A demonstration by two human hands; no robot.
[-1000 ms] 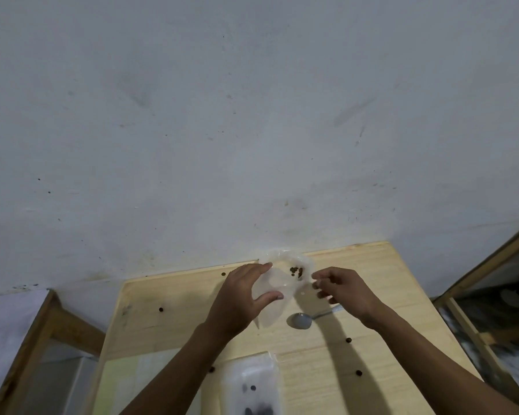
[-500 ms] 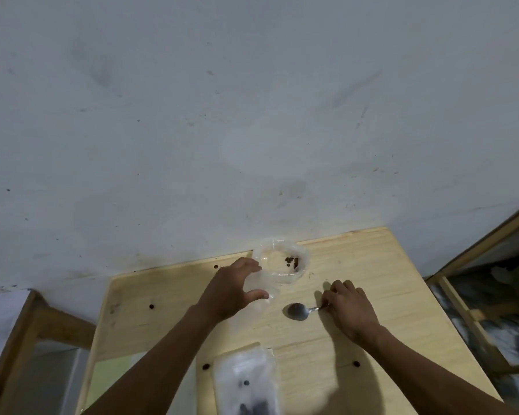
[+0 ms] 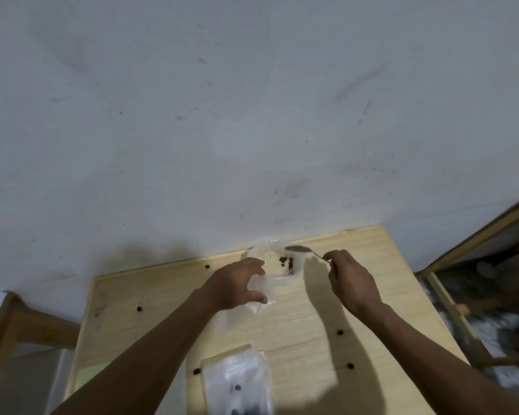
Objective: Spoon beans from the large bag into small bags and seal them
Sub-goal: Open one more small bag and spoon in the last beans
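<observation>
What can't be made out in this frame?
Head view only:
- Spoon bowl: seen edge-on, so loaded or empty is unclear.
- Open bag: bean count too small and blurred; left hand covers its lower part.
- Flat bag: cut off by bottom edge.
- Right hand grip: fingers hide the handle end.

Wall: a pale grey-white surface (image 3: 252,115) is seen behind the table, filling most of the view; it is marked with faint smudges, dark specks and a few short streaks.
Table: a light wooden top (image 3: 387,295) is set with its far edge against the wall; the grain is shown running across it.
Left frame: a wooden frame (image 3: 21,327) is seen beside the table's left edge.
Right frame: a second wooden frame (image 3: 468,250) is seen to the right of the table; what lies behind it is blurred and cannot be told.
</observation>
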